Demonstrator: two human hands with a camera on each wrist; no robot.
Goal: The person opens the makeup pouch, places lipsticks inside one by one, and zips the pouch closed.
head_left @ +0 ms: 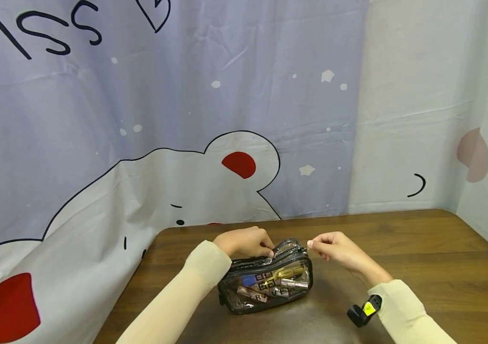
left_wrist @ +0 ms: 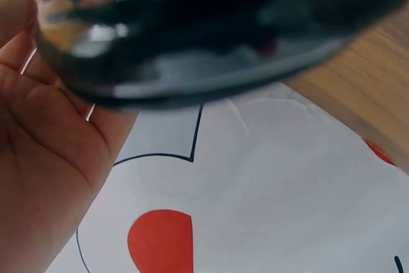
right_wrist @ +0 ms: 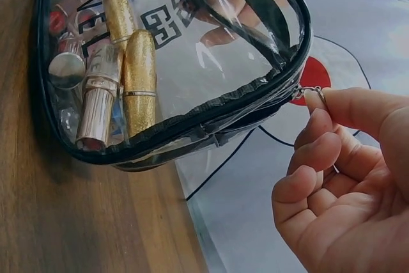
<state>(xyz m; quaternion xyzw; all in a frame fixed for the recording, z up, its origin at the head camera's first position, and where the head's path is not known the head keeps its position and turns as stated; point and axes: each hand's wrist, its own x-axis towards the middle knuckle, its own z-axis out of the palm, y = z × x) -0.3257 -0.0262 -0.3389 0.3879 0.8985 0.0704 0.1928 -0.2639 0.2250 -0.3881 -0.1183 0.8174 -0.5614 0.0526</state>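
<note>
A see-through cosmetic pouch (head_left: 265,285) with black trim and black lettering stands on the table, long side facing me. My left hand (head_left: 247,242) holds its upper back edge, fingers bent over the rim. At the right end, the thumb and forefinger of my right hand (head_left: 334,247) pinch the small metal zipper pull (right_wrist: 319,96). Through the clear plastic in the right wrist view show gold glittery tubes (right_wrist: 140,71), a rose-metallic lipstick tube (right_wrist: 97,110) and other small cosmetics. Dark, blurred pouch trim (left_wrist: 192,62) fills the upper left wrist view.
The brown wooden table (head_left: 420,267) extends right of the pouch, its back edge against a printed curtain (head_left: 312,119). A small black wrist device (head_left: 364,310) with a yellow patch sits at my right sleeve.
</note>
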